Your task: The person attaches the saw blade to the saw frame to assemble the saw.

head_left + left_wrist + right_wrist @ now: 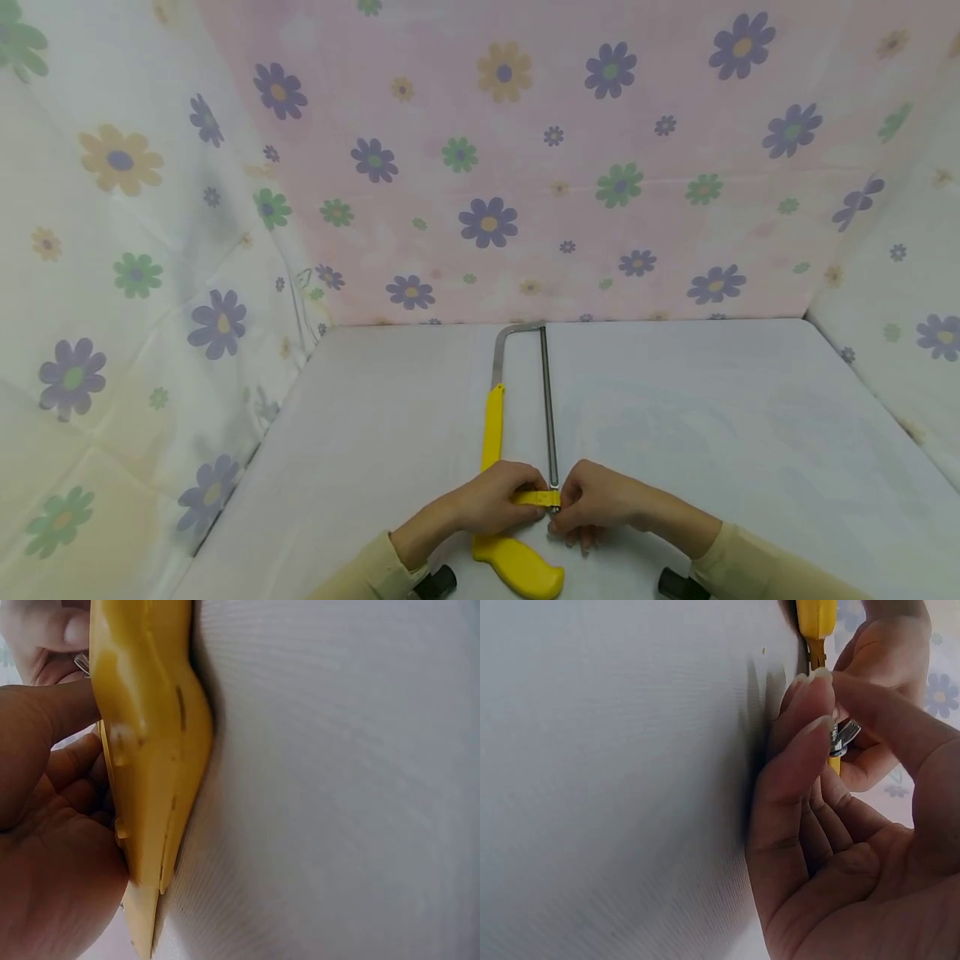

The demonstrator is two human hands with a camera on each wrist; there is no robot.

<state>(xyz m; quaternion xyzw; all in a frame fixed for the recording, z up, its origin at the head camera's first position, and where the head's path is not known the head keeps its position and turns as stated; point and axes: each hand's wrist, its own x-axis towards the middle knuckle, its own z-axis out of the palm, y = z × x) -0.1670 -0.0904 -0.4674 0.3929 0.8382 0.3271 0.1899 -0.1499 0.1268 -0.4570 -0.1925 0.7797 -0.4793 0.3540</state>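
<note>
A hacksaw (492,427) with a yellow frame and handle lies on the white table, its grey blade (548,392) toward the right and its curved metal bow at the far end. My left hand (501,497) grips the yellow arm at the blade's near end, thumb and fingers around it. Close against that end, my right hand (600,500) has its thumb and fingertips curled at the small metal wing nut (845,738). Fingers partly hide the wing nut. In the left wrist view the yellow handle (154,750) covers much of the left fingers.
The white table (712,425) spreads out on both sides of the saw. Flowered cloth (555,175) hangs behind it and along the left and right sides. The saw's far end lies close to the table's back edge.
</note>
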